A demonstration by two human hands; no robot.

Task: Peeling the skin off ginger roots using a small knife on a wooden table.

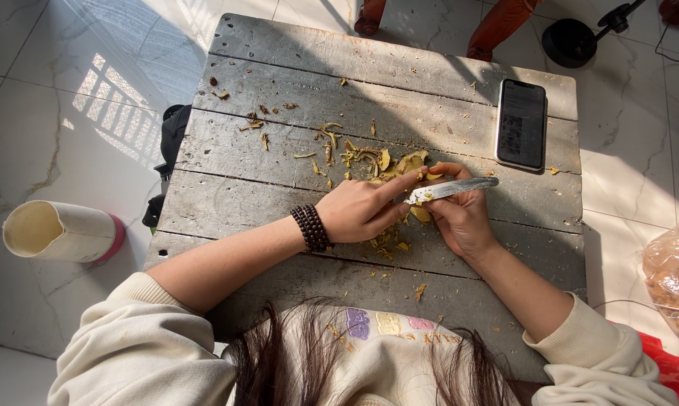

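Note:
My right hand (pixel 463 218) grips a knife (pixel 452 188) whose silver blade points right over the grey wooden table (pixel 279 83). My left hand (pixel 362 209), with a dark bead bracelet on the wrist, reaches across with its forefinger touching the blade near the handle, where yellow bits stick. A small yellow piece (pixel 420 214) shows between the two hands. A heap of yellow-green peelings (pixel 377 159) lies just beyond my fingers.
A black phone (pixel 521 124) lies face up at the table's far right. A cream cup with a pink base (pixel 61 231) lies on the marble floor at left. A clear bag of brown pieces (pixel 674 278) sits at right. Scattered peel scraps (pixel 256 124) dot the planks.

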